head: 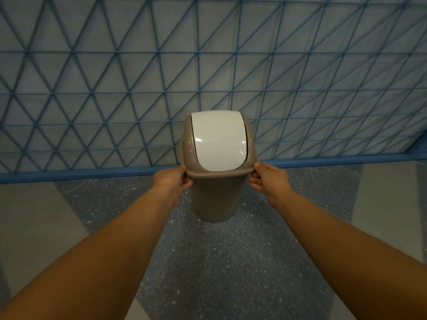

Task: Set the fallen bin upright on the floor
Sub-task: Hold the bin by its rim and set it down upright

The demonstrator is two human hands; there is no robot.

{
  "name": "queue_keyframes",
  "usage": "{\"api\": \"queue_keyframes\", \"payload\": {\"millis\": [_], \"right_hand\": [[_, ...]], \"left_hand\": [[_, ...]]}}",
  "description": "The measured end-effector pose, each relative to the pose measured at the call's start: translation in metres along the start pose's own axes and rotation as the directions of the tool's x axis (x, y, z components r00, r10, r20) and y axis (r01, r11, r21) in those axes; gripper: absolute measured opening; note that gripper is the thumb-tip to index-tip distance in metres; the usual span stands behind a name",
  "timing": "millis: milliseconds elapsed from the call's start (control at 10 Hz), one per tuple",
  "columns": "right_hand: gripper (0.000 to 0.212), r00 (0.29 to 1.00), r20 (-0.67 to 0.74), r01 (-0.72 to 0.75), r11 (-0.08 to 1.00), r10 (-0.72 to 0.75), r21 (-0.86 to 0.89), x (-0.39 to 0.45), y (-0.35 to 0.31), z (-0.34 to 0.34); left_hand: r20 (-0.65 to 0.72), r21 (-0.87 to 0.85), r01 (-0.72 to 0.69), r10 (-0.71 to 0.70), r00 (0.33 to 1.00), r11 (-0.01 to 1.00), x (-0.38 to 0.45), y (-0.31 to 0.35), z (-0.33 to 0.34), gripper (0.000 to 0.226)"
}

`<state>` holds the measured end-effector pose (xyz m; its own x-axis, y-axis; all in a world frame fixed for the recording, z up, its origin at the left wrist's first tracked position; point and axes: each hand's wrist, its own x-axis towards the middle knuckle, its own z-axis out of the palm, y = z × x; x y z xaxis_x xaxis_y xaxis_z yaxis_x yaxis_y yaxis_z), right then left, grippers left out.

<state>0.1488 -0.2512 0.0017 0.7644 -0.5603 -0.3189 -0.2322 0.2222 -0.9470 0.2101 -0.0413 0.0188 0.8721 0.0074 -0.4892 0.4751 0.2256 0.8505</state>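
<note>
A beige plastic bin [216, 199] with a white swing lid [218, 139] stands upright in the middle of the view, its base on or just above the speckled floor. My left hand [172, 181] grips the lid's rim on the left side. My right hand [269, 180] grips the same rim on the right side. Thumbs rest on top of the rim, fingers curl under it. Whether the base touches the floor cannot be told.
A blue metal lattice fence [138, 88] with a blue base rail [92, 173] runs close behind the bin. The floor [208, 273] is dark speckled stone with paler grey bands at left and right.
</note>
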Motion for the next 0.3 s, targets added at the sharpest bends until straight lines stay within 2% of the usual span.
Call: {"api": "queue_keyframes", "payload": {"millis": [100, 200, 300], "right_hand": [[0.039, 0.999, -0.014, 0.045, 0.995, -0.046, -0.095, -0.003, -0.002, -0.002], [0.053, 0.982, -0.009, 0.172, 0.925, -0.186, -0.340, -0.004, -0.008, -0.005], [0.058, 0.928, 0.106, 0.346, 0.723, -0.356, -0.598, -0.013, -0.022, -0.007]], "left_hand": [[-0.009, 0.036, -0.018, 0.018, 1.000, 0.999, -0.003, 0.001, -0.002, 0.007], [-0.011, 0.102, -0.061, 0.062, 0.998, 0.993, -0.005, 0.010, -0.004, 0.019], [-0.017, 0.328, -0.154, 0.169, 0.986, 0.932, -0.015, 0.026, -0.005, 0.019]]}}
